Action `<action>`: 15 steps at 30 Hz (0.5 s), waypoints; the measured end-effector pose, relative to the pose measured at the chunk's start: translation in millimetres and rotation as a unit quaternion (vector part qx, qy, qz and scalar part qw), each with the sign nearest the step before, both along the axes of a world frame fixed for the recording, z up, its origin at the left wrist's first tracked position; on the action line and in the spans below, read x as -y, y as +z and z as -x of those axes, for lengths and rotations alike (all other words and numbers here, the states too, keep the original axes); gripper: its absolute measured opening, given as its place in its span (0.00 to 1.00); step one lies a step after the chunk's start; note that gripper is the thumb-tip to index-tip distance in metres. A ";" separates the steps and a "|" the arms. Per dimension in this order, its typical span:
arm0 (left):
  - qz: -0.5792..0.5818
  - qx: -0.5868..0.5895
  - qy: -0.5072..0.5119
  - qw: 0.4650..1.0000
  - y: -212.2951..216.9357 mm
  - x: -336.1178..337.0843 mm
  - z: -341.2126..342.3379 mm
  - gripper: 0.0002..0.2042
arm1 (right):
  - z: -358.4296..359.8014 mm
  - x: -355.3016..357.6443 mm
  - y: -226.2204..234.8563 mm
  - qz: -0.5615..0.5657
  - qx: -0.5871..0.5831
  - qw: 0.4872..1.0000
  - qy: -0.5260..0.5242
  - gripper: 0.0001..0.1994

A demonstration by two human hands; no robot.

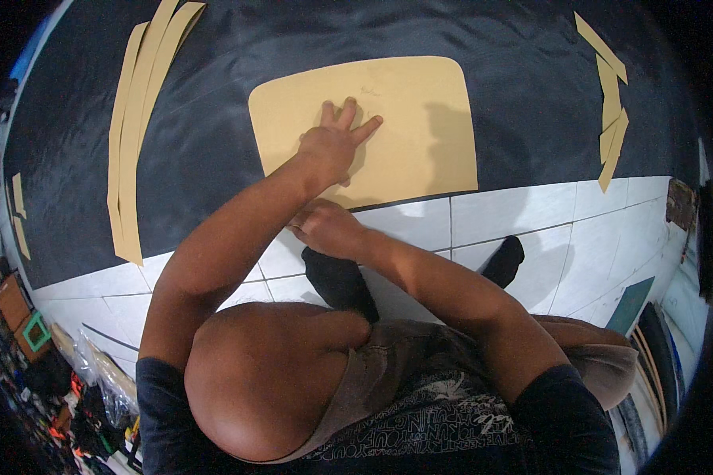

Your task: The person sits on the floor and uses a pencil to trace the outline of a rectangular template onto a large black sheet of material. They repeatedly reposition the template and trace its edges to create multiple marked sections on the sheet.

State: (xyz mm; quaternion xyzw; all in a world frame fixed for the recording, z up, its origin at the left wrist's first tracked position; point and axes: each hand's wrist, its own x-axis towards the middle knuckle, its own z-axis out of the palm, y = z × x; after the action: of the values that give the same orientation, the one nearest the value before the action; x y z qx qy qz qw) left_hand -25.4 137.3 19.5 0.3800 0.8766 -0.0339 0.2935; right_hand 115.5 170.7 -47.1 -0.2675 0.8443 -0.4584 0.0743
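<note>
A tan, round-cornered sheet of card or board (404, 150) lies on a wide spread of black fabric-like material (523, 95). My left hand (333, 146) presses on the left half of this tan sheet, palm down with its fingers spread. Just below it, my right hand (329, 229) is closed at the sheet's lower left edge, where the black material ends. Its curled fingers and the left wrist hide whatever it may be gripping.
Long tan strips (135, 134) lie on the black material at left, with shorter strips (610, 111) at right. White floor tiles (531, 229) run along the near edge, by my dark-socked feet (337, 277). Mixed clutter (63, 380) fills the lower left.
</note>
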 end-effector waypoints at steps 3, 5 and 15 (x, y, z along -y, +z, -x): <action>-0.009 -0.001 0.001 1.000 -1.6 2.0 -0.6 0.62 | 2.0 -11.9 5.0 -0.040 0.006 0.999 0.021 0.10; -0.014 -0.007 0.001 1.000 -4.1 2.2 -1.7 0.61 | -0.8 -38.5 12.0 -0.051 0.018 0.998 0.018 0.10; 0.016 -0.008 0.000 1.000 2.4 -1.2 -2.8 0.65 | -14.4 -184.9 52.7 -0.153 0.100 0.982 -0.038 0.12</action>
State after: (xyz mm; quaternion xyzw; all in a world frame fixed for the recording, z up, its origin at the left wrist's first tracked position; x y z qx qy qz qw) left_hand -22.6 138.6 21.9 0.3749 0.8781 -0.0511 0.2929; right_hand 129.9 355.6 5.6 -0.1736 0.9021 -0.3512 0.1812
